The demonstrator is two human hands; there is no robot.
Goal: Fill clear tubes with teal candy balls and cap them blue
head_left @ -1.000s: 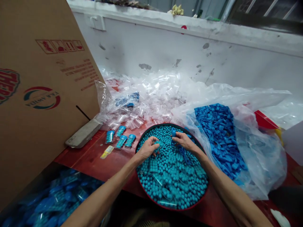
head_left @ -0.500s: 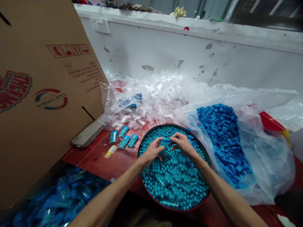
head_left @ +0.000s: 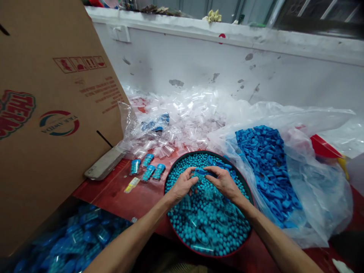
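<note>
Pinching one blue plastic cap between their fingertips, the left hand and right hand meet over one round tray of teal beads, too many to count. The cap's long axis runs sideways, hand to hand; its front end is unclear. Four filled containers lie left of the tray.

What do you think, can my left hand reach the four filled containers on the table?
Probably yes: the filled containers lie just left of the bowl, with seemingly only its rim between. But the left hand is at a blue piece, so it might need freeing first.
</note>
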